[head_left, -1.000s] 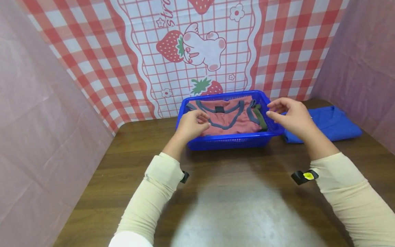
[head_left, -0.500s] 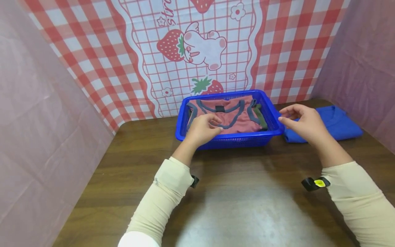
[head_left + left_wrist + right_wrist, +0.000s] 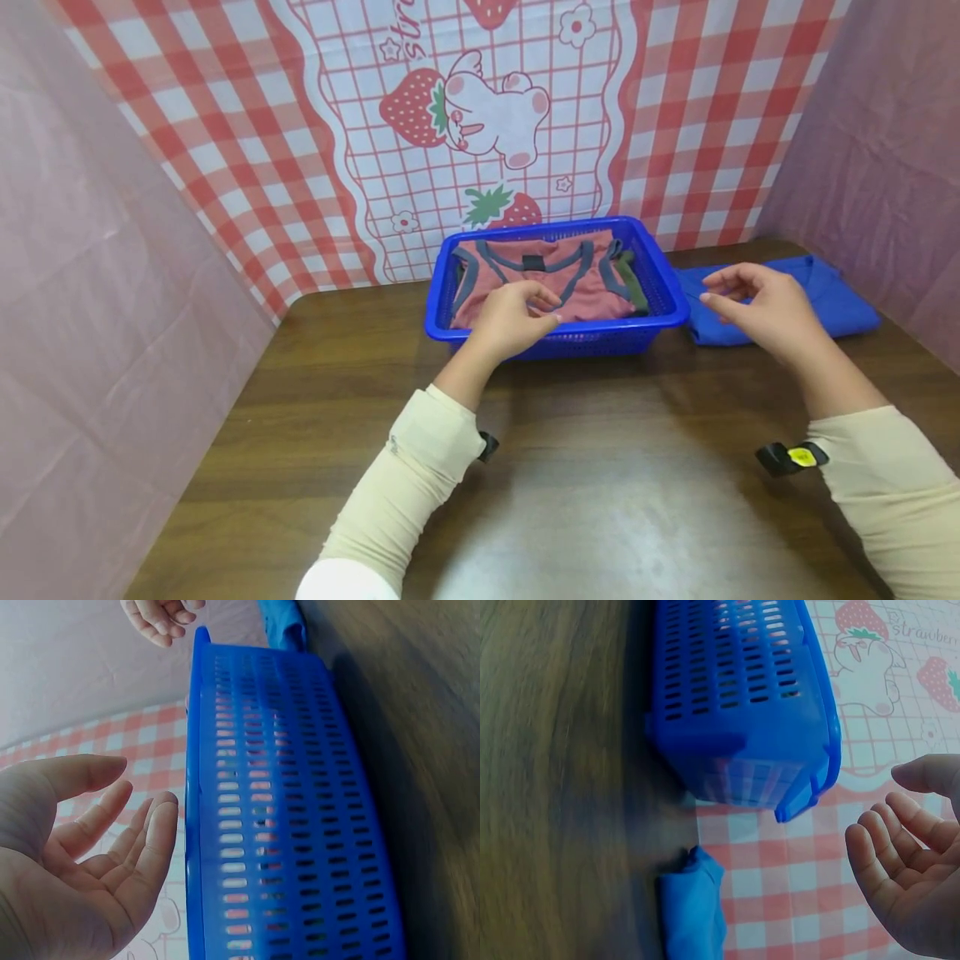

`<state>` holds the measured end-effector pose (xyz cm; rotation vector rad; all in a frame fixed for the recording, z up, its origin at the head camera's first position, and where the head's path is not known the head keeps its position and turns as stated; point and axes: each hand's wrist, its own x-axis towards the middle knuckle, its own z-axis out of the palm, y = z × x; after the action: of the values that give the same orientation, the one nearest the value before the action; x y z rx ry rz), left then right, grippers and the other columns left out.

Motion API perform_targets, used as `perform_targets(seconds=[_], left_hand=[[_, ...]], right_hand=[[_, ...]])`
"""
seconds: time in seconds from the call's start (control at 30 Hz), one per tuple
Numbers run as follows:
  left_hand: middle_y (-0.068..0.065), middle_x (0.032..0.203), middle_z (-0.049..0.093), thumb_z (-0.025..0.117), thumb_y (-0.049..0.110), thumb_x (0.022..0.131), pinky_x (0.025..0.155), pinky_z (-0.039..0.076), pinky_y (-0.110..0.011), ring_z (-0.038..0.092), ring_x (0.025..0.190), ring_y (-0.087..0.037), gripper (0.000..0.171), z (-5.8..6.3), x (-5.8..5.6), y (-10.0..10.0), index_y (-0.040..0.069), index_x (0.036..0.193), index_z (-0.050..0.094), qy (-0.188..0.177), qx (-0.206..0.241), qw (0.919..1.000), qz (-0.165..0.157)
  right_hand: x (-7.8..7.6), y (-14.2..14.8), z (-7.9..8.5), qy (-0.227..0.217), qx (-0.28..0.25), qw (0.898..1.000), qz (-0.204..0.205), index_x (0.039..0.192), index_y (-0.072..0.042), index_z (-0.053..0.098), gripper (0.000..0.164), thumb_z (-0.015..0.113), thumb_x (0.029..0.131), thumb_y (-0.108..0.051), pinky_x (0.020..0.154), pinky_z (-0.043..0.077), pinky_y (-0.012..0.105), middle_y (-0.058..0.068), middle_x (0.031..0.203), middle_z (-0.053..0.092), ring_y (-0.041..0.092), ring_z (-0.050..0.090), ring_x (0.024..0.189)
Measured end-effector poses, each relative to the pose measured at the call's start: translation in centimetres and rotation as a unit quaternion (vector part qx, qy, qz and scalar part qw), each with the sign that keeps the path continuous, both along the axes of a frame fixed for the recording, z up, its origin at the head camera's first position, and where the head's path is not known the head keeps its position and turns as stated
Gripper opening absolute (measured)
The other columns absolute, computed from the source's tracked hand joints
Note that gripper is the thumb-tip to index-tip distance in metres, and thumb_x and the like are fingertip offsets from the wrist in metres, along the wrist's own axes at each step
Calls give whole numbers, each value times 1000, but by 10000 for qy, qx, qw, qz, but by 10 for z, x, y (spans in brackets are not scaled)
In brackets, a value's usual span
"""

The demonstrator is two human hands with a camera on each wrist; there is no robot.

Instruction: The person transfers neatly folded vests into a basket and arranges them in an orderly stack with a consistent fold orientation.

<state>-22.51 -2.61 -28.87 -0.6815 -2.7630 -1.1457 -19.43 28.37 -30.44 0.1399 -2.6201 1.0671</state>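
A blue plastic basket (image 3: pixel 562 340) with slotted sides stands near the back of the table. Inside it lies a folded pink garment (image 3: pixel 600 302) with grey-blue trim and a dark neck label, and a dark green cloth (image 3: pixel 634 287) shows at its right side. Above the basket's front rim hovers my left hand (image 3: pixel 513 321), fingers loosely bent and holding nothing. My right hand (image 3: pixel 772 308) is in the air right of the basket, over a folded blue garment (image 3: pixel 840 304), its fingers relaxed around nothing. Both wrist views show the hands apart from the basket.
The brown wooden table (image 3: pixel 360 375) carries the basket and the blue garment. A red-and-white checked cloth (image 3: pixel 262 133) with strawberry prints hangs directly behind. Pink cloth hangs at the left (image 3: pixel 97 292) and right.
Both hands have moved to the right and slightly lower. My right hand has gone from the basket's right rim to above the blue garment. Basket and clothes stay in place.
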Motion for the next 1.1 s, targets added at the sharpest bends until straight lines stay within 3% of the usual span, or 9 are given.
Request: perform_targets(seconds=[0.23,0.5,0.73,1.1], left_hand=[[6,85,63,68,26,77,64,47,-20,58,75,-5,21,1,5,12,13,93,65,49,-40,9994,-328],[5,87,64,67,25,78,66,46,-19,56,79,-6,17,1,16,27,16,93,65,1,-74,9980,-632],[7,84,62,67,23,78,64,45,-16,56,73,-4,17,-6,25,38,15,92,65,-125,192,9965,-800],[7,82,63,69,21,76,60,42,-10,53,65,2,14,-15,36,61,16,89,64,-146,121,9941,-1068]], right_hand=[[1,12,0,-31,18,10000,-71,106,-8,56,39,58,83,-39,52,49,23,9,88,60,12,59,63],[3,24,1,-111,-125,9998,-101,107,-6,55,40,59,82,-38,53,49,20,-5,81,60,15,61,64],[5,35,-1,-189,-396,9990,-127,106,-4,54,42,60,81,-37,53,48,19,-14,76,58,8,60,60],[6,59,-5,-393,-722,9962,-271,106,-5,54,40,61,81,-35,53,49,19,-11,77,58,7,59,60]])
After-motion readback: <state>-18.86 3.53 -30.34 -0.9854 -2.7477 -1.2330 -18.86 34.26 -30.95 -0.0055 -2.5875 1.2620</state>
